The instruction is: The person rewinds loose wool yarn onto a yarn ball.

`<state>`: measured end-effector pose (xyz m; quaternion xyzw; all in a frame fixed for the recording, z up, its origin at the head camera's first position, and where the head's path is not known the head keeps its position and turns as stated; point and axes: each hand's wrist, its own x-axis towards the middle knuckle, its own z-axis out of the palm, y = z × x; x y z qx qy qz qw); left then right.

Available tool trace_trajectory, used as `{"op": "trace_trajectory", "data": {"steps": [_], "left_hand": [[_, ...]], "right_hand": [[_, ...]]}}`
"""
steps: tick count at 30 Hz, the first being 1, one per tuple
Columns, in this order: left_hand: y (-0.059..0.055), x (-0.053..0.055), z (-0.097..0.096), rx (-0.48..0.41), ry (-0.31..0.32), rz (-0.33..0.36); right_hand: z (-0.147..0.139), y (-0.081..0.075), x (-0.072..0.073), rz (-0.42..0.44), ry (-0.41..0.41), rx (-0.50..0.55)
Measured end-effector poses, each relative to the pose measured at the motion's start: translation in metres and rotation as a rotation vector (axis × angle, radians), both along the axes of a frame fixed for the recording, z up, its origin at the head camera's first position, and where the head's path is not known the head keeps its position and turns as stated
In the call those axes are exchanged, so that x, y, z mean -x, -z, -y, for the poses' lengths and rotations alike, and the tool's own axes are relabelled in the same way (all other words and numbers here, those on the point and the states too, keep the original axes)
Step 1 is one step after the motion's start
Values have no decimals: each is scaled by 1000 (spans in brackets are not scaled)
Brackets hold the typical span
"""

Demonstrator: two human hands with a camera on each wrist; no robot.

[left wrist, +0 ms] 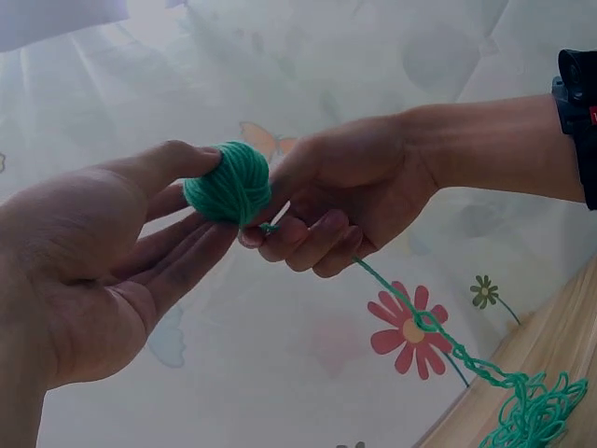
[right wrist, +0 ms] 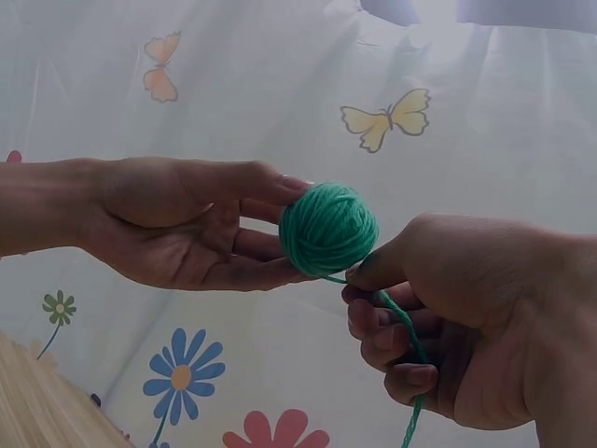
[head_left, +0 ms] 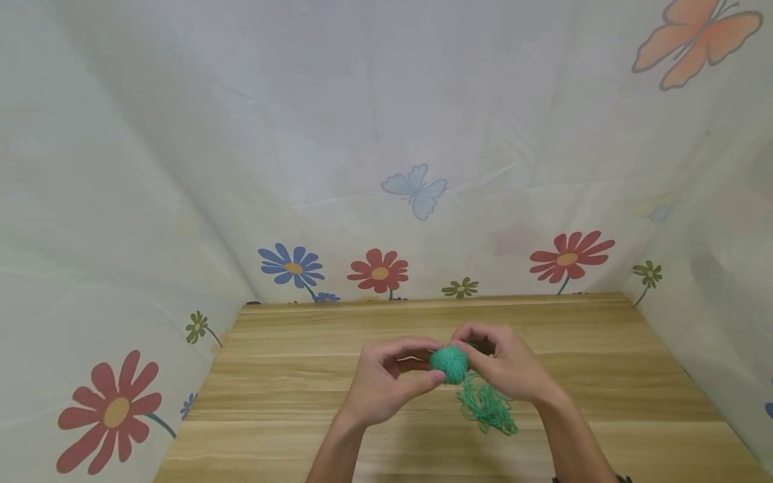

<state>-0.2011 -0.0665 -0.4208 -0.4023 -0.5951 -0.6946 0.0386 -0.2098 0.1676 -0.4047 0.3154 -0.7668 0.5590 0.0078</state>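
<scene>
A small green ball of yarn (head_left: 449,364) is held up over the table between my hands. My left hand (head_left: 387,384) pinches it from the left, thumb on one side and fingertips on the other. Close against its right side, my right hand (head_left: 510,362) pinches the yarn strand (right wrist: 403,317) between thumb and forefinger, its other fingers curled. From there the strand runs down across the right palm. In the left wrist view it leads on, twisted on itself, to a loose tangle of green yarn (left wrist: 536,415) on the tabletop.
The wooden table (head_left: 290,376) stretches out beneath both hands. Pale curtains (head_left: 338,134) printed with flowers and butterflies hang along its back and sides. A dark band (left wrist: 574,121) circles the right wrist.
</scene>
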Motion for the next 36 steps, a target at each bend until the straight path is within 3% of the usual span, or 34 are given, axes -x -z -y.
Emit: {"op": "trace_trajectory", "data": {"steps": [9,13,18,24,27,30,36], "left_hand": [[4,2,-2,71,-14,-49],[7,3,-2,140,-59,-46],[8,5,-2,195,-147,-39],[4,3,-3,131,-248,63],[-7,-3,-4,103,-283,126],[-15,-8,-4,65,-276,169],[-1,2,-2,5,-273,188]], "right_hand": [[0,-2,-2,59,23,72],[-1,-2,-2,8,25,102],[0,-2,-2,-113,-20,202],[2,-1,-2,-198,-149,244],[2,1,-2,-219,-150,197],[4,-2,-4,-248,-143,159],[7,2,-2,-298,-230,86]]}}
